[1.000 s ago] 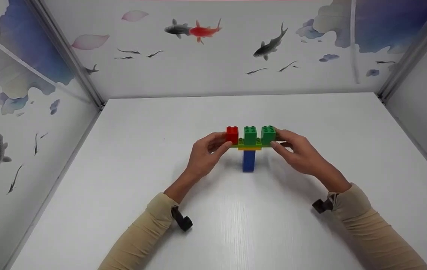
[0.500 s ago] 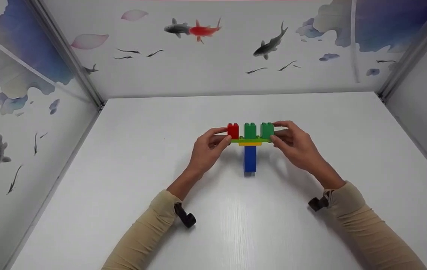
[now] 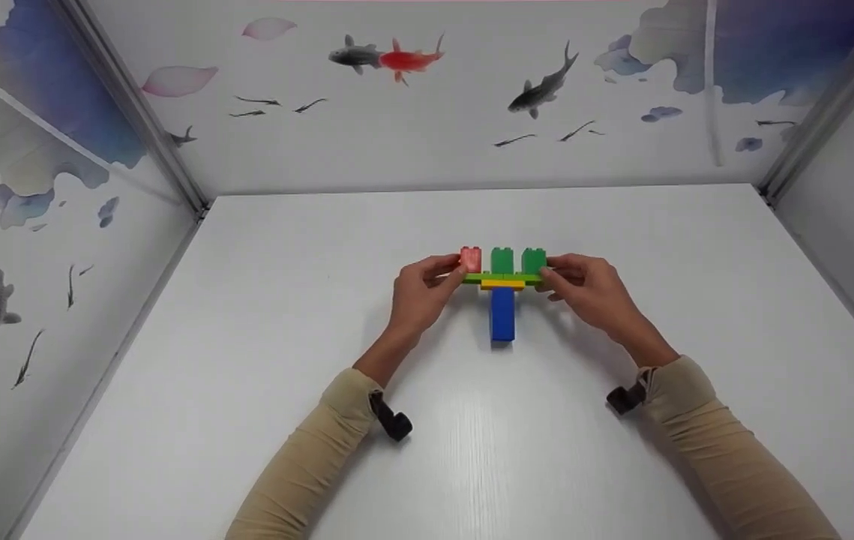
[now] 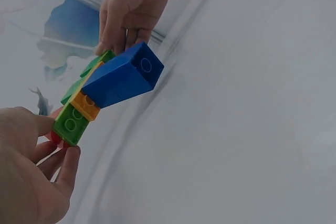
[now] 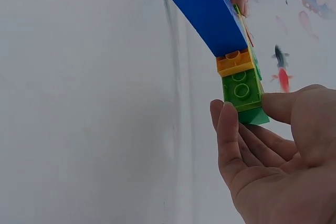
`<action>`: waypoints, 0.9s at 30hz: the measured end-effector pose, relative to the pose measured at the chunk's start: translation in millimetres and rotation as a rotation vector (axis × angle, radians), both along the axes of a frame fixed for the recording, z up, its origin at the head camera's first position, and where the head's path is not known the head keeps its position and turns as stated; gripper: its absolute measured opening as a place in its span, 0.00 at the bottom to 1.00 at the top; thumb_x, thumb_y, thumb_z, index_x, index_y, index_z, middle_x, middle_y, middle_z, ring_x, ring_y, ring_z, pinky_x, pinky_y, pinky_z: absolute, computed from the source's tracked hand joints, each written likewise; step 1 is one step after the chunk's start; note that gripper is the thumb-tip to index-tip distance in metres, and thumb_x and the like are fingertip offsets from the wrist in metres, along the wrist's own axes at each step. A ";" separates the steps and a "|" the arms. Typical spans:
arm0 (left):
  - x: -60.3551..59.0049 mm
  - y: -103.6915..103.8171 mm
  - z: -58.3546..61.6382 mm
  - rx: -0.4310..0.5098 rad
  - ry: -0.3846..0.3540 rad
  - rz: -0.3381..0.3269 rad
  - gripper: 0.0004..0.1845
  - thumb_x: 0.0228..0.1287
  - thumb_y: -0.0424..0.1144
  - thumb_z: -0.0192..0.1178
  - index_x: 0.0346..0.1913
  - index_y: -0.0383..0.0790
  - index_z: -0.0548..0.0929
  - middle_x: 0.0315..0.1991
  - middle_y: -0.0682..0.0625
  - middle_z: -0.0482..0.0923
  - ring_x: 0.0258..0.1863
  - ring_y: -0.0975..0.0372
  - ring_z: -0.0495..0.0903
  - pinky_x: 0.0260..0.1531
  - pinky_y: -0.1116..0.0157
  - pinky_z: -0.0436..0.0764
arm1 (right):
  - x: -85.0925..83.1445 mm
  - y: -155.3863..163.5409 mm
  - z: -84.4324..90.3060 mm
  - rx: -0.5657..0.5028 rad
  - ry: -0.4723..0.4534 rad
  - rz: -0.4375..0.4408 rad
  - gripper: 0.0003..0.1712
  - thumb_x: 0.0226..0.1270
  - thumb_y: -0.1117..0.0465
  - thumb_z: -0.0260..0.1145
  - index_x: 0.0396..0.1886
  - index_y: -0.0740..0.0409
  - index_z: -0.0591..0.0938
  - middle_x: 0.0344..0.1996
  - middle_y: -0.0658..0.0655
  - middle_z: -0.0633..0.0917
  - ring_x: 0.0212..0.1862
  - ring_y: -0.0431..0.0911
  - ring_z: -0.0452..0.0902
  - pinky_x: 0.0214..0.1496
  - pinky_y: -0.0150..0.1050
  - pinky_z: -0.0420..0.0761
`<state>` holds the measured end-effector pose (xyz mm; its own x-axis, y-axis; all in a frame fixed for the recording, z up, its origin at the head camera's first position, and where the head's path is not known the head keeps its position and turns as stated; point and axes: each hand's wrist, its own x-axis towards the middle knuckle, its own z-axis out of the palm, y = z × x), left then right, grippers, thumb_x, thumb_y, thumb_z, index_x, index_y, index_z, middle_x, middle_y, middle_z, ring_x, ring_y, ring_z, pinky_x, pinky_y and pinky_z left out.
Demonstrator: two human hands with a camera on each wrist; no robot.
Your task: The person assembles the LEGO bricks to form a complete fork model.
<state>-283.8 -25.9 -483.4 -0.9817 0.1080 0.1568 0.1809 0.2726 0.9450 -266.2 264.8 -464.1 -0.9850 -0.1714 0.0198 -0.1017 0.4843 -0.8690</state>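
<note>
Both hands hold one toy-brick build between them. A blue block [image 3: 502,315] forms its stem, with a yellow brick [image 3: 503,285] and a long lime-green plate [image 3: 474,278] across the top. On the plate sit a red brick [image 3: 471,259], a middle green brick [image 3: 502,261] and a right green brick [image 3: 534,261]. My left hand [image 3: 423,292] pinches the plate's red end with thumb and fingers. The opposite end is pinched by my right hand [image 3: 593,292]. In both wrist views the hollow underside of the blue block [image 4: 146,66] shows, and the build looks off the table.
A white tabletop [image 3: 284,315] spreads beneath the hands. White panels painted with fish stand behind it and at both sides. Black wrist mounts, left [image 3: 391,418] and right [image 3: 627,397], hang from the tan sleeves.
The build has tipped so its brick tops face away, showing more of the blue block's front. It has shifted slightly right. Both forearms have come closer together; both hands keep their hold.
</note>
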 end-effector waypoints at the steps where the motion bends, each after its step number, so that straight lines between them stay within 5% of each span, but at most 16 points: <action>1: -1.6 0.4 -1.5 -0.006 -0.005 0.000 0.21 0.77 0.50 0.69 0.66 0.47 0.87 0.63 0.53 0.88 0.62 0.60 0.87 0.61 0.64 0.87 | -0.7 0.2 -0.8 0.011 -0.010 0.003 0.31 0.84 0.47 0.64 0.74 0.64 0.78 0.61 0.65 0.89 0.57 0.57 0.91 0.58 0.45 0.91; 10: -8.3 -4.7 -6.3 -0.067 -0.073 -0.021 0.19 0.77 0.48 0.69 0.64 0.46 0.89 0.62 0.53 0.88 0.61 0.59 0.85 0.61 0.63 0.87 | -2.1 1.5 -2.9 0.116 -0.066 0.079 0.31 0.86 0.50 0.61 0.78 0.62 0.75 0.67 0.63 0.86 0.59 0.54 0.89 0.68 0.52 0.86; 18: -9.7 -6.8 -8.3 -0.156 -0.077 -0.080 0.20 0.78 0.50 0.67 0.64 0.44 0.89 0.60 0.51 0.88 0.59 0.59 0.85 0.64 0.63 0.86 | -0.6 6.3 -3.0 0.200 -0.071 0.103 0.29 0.86 0.50 0.61 0.77 0.61 0.76 0.57 0.62 0.91 0.51 0.51 0.85 0.50 0.31 0.83; 27: -8.4 -3.9 -11.1 -0.192 -0.120 -0.049 0.19 0.77 0.50 0.68 0.63 0.45 0.90 0.56 0.53 0.90 0.55 0.60 0.85 0.62 0.64 0.86 | -0.6 4.7 -5.8 0.249 -0.095 0.102 0.30 0.87 0.49 0.59 0.77 0.61 0.77 0.50 0.61 0.90 0.50 0.51 0.79 0.46 0.35 0.80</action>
<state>-292.3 -29.8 -494.5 -0.9850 0.1722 0.0117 0.0880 0.4431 0.8921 -266.8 269.5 -469.9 -0.9579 -0.2577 -0.1268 -0.0849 0.6757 -0.7322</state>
